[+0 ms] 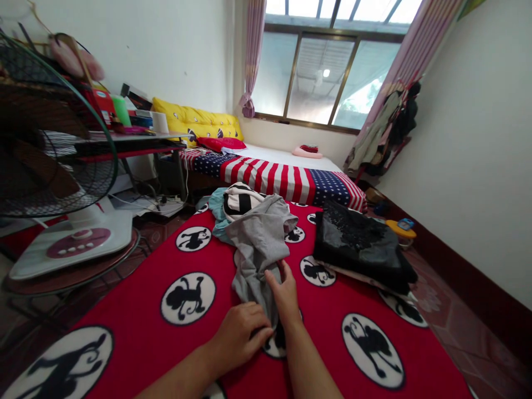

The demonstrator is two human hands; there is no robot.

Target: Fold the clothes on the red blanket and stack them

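A crumpled grey garment (pixel 260 241) lies on a red blanket printed with black monkey medallions (pixel 166 277). My left hand (pixel 241 335) is closed on the garment's near end, fingers curled into the cloth. My right hand (pixel 285 293) rests on the grey cloth beside it, fingers pinching a fold. Behind the grey garment sit a black-and-white striped piece (pixel 239 200) and a teal piece (pixel 216 213). A folded black garment (pixel 357 246) lies to the right on the blanket.
A standing fan (pixel 54 144) on its white base (pixel 75 238) stands at the left. A cluttered table (pixel 133 136) is behind it. A bed with a stars-and-stripes cover (pixel 286 177) lies ahead under the window. Clothes hang on the right wall (pixel 386 130).
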